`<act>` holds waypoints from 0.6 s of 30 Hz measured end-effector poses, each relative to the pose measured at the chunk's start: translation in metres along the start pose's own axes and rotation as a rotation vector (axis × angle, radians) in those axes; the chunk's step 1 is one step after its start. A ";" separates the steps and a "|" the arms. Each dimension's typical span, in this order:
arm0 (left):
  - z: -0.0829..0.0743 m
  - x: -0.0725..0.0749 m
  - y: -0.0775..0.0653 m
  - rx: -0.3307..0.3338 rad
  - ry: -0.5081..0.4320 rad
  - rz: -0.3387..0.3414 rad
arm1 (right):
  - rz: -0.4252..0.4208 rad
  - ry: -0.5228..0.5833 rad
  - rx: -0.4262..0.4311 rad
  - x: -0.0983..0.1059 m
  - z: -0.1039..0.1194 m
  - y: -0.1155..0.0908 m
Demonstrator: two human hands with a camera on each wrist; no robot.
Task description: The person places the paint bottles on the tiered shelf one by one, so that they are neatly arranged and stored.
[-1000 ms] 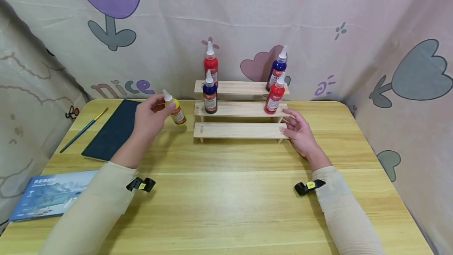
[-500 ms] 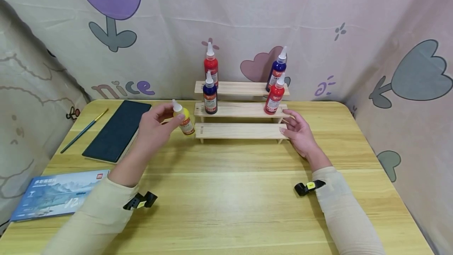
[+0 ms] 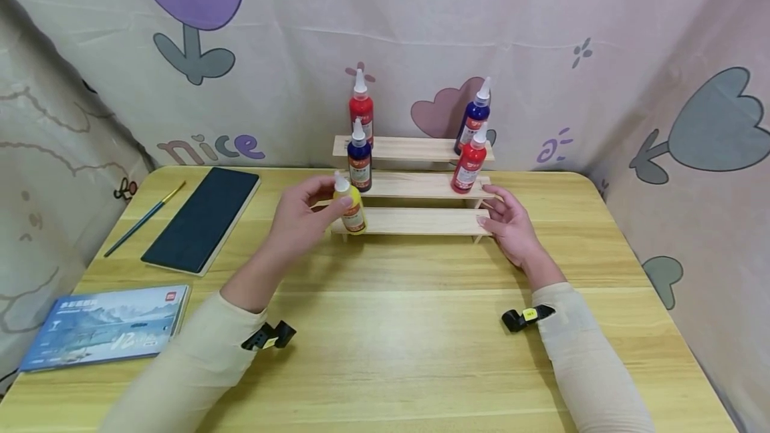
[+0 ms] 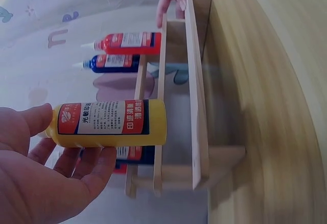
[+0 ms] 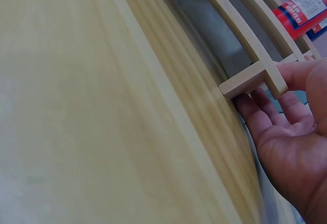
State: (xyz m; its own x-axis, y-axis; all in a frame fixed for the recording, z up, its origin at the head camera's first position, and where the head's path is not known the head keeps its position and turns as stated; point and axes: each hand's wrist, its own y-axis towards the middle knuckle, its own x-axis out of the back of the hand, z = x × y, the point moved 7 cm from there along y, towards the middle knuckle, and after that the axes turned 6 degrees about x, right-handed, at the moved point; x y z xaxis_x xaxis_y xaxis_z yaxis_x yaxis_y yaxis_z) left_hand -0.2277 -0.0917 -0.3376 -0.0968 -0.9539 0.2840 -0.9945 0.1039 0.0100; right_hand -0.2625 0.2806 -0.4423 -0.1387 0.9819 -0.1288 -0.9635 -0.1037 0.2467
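Observation:
My left hand (image 3: 303, 214) holds a yellow paint bottle (image 3: 353, 211) with a white nozzle, thumb and fingers round its upper part. The bottle overlaps the left end of the lowest plank of a three-step wooden rack (image 3: 421, 220). In the left wrist view, a gap shows between the bottle's base (image 4: 162, 123) and that plank. My right hand (image 3: 510, 229) grips the rack's right end, thumb over the lowest plank (image 5: 273, 78). On the middle step stand a blue bottle (image 3: 359, 169) at left and a red bottle (image 3: 469, 167) at right.
On the top step are another red bottle (image 3: 361, 112) at left and another blue bottle (image 3: 474, 119) at right. A paintbrush (image 3: 144, 219), a dark notebook (image 3: 201, 219) and a blue picture-covered pad (image 3: 105, 326) lie on the table's left side. A printed curtain (image 3: 301, 52) hangs behind.
My left hand has carried the yellow bottle rightward from beside the rack to the lowest step's left end. My right hand has stayed at the rack's right end.

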 end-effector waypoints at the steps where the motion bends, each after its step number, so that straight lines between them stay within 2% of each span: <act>1: -0.002 -0.004 0.001 -0.008 -0.003 0.008 | -0.001 -0.002 -0.001 0.000 0.000 0.000; 8: -0.016 -0.032 0.008 -0.031 -0.006 0.055 | 0.002 -0.011 -0.011 0.001 0.001 0.000; 11: -0.019 -0.044 0.012 -0.031 -0.005 0.081 | 0.005 -0.010 -0.012 0.001 0.001 0.000; 18: -0.023 -0.069 0.023 -0.077 0.011 0.134 | 0.012 -0.006 -0.003 -0.001 0.001 0.000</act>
State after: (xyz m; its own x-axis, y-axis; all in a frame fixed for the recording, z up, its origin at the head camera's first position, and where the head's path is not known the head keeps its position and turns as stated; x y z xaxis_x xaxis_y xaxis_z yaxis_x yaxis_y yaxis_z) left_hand -0.2429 -0.0167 -0.3352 -0.2280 -0.9270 0.2978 -0.9667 0.2520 0.0444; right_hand -0.2620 0.2801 -0.4416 -0.1490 0.9816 -0.1196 -0.9624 -0.1162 0.2456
